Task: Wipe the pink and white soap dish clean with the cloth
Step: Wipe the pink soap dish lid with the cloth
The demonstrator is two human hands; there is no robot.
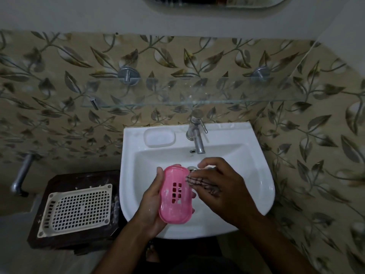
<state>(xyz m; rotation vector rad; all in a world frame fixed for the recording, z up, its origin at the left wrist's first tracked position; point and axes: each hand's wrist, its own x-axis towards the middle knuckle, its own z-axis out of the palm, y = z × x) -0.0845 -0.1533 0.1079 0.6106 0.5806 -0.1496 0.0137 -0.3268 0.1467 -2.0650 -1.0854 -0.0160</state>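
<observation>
The pink plastic soap dish [175,194] sits in the left hand [152,202] above the white ceramic basin [256,175], the right hand [223,186] beside it pressing the checked cloth [199,181] against its right edge. Behind stands the chrome tap [196,135], the cream slotted plastic tray [79,208] left.

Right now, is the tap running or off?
Off, as far as the picture shows: no water stream falls from the tap spout into the sink.

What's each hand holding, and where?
Left hand grips the pink soap dish by its long sides. Right hand holds the cloth under its fingers.
</observation>
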